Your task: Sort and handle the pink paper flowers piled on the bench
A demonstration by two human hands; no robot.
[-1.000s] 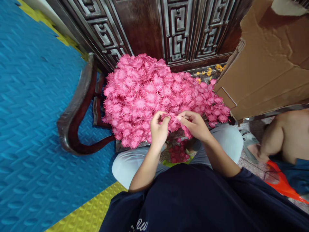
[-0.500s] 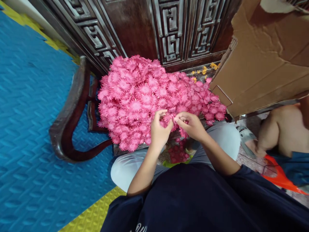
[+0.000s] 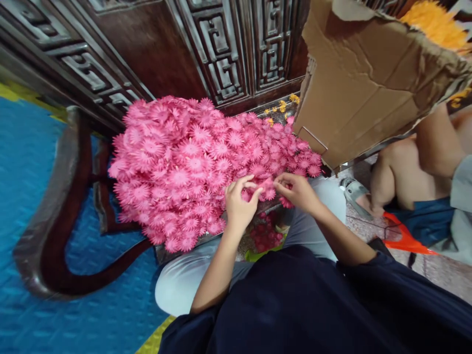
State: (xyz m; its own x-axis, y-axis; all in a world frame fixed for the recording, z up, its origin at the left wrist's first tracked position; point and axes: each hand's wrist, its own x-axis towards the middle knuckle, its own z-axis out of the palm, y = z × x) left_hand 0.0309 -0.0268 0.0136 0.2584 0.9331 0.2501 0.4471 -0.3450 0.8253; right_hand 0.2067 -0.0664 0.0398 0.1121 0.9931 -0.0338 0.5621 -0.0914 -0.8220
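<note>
A large heap of pink flowers (image 3: 177,162) with thin pointed petals, which look artificial, spreads over a dark wooden bench. At its front edge my left hand (image 3: 239,201) is curled, its thumb and fingertips closing on a small pink flower (image 3: 267,186). From the other side my right hand (image 3: 298,192) pinches at the same flower with thumb and forefinger; the other fingers are folded in. The flower is blurred, and its stem cannot be made out. More pink flowers (image 3: 266,236) lie lower down, between my knees.
Left of the heap curves the bench's wooden armrest (image 3: 40,246); behind it rises a carved back panel (image 3: 221,54). A cardboard box (image 3: 361,93) stands on the right, orange flowers (image 3: 435,22) above it. Another person's bare leg (image 3: 396,172) is beyond. Blue matting (image 3: 22,162) covers the left floor.
The view has swung to the right, showing more of the box and the other person. My hands have drawn slightly apart around the small pink flower.
</note>
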